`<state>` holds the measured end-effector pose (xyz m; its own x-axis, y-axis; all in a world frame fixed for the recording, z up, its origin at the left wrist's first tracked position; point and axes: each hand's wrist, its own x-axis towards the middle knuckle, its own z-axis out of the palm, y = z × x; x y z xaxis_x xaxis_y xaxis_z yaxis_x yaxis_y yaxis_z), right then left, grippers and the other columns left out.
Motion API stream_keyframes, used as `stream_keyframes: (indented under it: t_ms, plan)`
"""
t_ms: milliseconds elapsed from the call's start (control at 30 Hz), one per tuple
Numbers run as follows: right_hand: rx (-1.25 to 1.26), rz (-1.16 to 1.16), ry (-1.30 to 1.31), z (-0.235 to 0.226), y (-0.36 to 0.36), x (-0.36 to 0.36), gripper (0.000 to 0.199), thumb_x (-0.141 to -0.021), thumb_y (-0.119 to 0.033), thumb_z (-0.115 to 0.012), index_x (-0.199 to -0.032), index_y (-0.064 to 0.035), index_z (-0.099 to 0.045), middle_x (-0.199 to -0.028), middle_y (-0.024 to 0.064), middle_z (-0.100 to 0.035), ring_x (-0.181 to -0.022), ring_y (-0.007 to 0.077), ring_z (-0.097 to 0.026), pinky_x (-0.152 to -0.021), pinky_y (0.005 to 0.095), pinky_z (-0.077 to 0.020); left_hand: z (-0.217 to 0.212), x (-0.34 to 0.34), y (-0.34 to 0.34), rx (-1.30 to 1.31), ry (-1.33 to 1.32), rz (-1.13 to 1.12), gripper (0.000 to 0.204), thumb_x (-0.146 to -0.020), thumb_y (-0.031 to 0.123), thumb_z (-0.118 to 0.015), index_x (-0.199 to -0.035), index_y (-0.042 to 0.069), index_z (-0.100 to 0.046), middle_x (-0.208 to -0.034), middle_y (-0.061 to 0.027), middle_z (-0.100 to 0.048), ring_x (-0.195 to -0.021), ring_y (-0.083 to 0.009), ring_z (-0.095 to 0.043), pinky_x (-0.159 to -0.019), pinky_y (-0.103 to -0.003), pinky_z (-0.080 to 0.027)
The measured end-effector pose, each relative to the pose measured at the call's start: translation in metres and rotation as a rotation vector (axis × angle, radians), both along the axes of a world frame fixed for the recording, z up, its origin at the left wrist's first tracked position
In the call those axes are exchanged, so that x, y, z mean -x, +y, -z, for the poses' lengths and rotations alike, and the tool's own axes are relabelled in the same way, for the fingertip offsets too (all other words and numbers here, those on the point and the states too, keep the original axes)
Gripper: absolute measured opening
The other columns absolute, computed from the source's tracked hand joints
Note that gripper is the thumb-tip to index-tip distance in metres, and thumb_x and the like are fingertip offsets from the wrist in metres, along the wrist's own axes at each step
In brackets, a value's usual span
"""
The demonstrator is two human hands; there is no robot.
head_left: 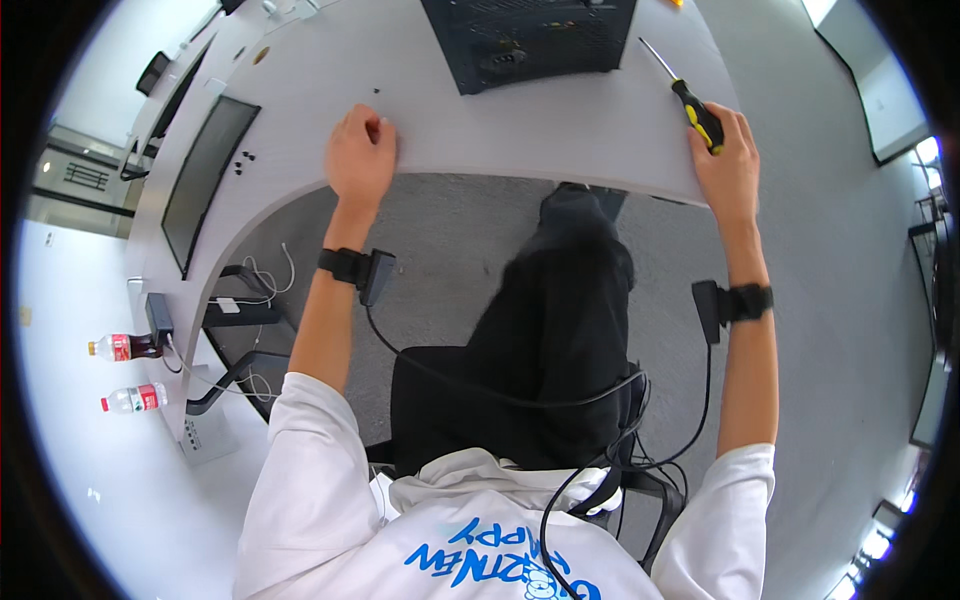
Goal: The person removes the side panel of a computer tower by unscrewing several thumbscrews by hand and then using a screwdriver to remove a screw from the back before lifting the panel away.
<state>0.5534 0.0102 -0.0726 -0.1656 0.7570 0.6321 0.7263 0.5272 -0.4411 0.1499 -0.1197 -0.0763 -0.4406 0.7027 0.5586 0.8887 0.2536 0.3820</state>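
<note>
My right hand [728, 165] rests at the right edge of the white table, with its fingers closed round the handle of a screwdriver [697, 112]. The handle is black and yellow, and the metal shaft points away to the far left. On the table's near edge lies my left hand [362, 158], curled into a loose fist with no object showing in it. Just beyond that fist is a small dark screw [376, 91]. A black computer case [540, 45] stands at the far middle, between the two hands and apart from both.
Several small dark screws [243, 162] lie left of my left hand, beside a dark flat framed panel [208, 180]. Two bottles [135, 398] and a black power adapter [158, 318] are at the far left. Cables [500, 400] run from my wrist straps across my lap.
</note>
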Motion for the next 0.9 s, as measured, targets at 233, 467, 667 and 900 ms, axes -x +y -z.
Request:
stream_keyframes:
  t_ms: [233, 467, 667, 900]
  plan:
    - [-0.038, 0.04, -0.06, 0.008, 0.007, -0.004, 0.041, -0.085, -0.021, -0.07, -0.122, -0.0044, -0.063, -0.113, 0.0161, -0.065, -0.111, 0.0343, -0.06, -0.098, 0.0414, -0.0481, -0.001, 0.012, 0.004, -0.017, 0.107, 0.132, 0.017, -0.087, 0.019, -0.062, -0.081, 0.005, -0.054, -0.076, -0.0135, -0.058, -0.073, -0.0334, -0.058, -0.066, -0.043, -0.045]
    - [0.174, -0.054, -0.109, -0.009, -0.007, -0.016, 0.066, -0.085, -0.033, -0.072, -0.138, 0.0018, -0.05, -0.126, 0.019, -0.062, -0.124, 0.034, -0.054, -0.106, 0.0415, -0.0438, -0.035, -0.082, -0.024, 0.166, -0.19, 0.389, 0.011, -0.092, 0.013, -0.061, -0.092, 0.003, -0.055, -0.081, -0.0062, -0.055, -0.073, -0.0174, -0.052, -0.07, -0.031, -0.044]
    - [0.104, -0.243, 0.273, 0.007, -0.016, -0.065, 0.058, -0.091, -0.032, -0.068, -0.139, -0.0036, -0.051, -0.127, 0.0192, -0.062, -0.121, 0.0326, -0.057, -0.103, 0.0404, -0.0465, -0.067, -0.227, 0.021, 0.237, -0.158, 0.833, 0.017, -0.086, 0.008, -0.067, -0.1, 0.004, -0.056, -0.098, -0.0065, -0.056, -0.084, -0.0192, -0.052, -0.075, -0.03, -0.044]
    - [0.554, 0.319, 0.509, 0.149, 0.03, -0.255, 0.025, -0.096, -0.022, -0.059, -0.11, -0.0042, -0.071, -0.101, 0.0121, -0.073, -0.097, 0.0225, -0.069, -0.086, 0.0322, -0.0526, -0.033, -0.278, 0.114, 0.354, 0.227, 0.986, 0.049, -0.084, 0.026, -0.074, -0.128, 0.01, -0.058, -0.142, -0.0129, -0.047, -0.138, -0.0342, -0.038, -0.112, -0.045, -0.033]
